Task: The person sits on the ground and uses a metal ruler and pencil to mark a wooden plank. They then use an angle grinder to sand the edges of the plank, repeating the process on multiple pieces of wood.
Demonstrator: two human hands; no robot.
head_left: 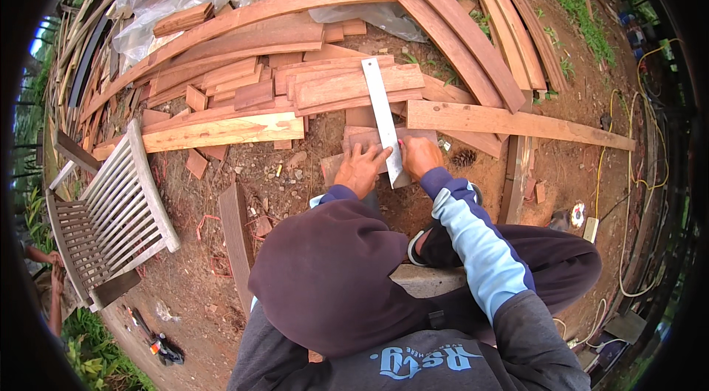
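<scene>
Since everything here seems to hang on finger pressure, I'd watch the left hand [360,169] first. It's spread fairly wide, fingertips down at the left edge of the silver straightedge [380,112], which lies slantwise between the two hands, over a small reddish-brown board [353,137] low in front of the person. The far end overlaps the stack of boards [354,88], though I can't tell if it's resting on them or just above. Right hand [421,157] is curled up tight on the other side, with a small reddish thing [400,142] peeking out at the fingertips, way too tiny for me to say what it is. My main worry is pivoting: only one hand looks to be pinning the metal, so a sideways shove from the right could swing it off line. If that far end does sit on the stack, the uneven heights might make it rock too. Loose dirt ground [188,273] isn't great either, cos a board on it could tip when pressed near a corner. And with the left fingers so close to the right ones, a slip could mean bumped knuckles.
</scene>
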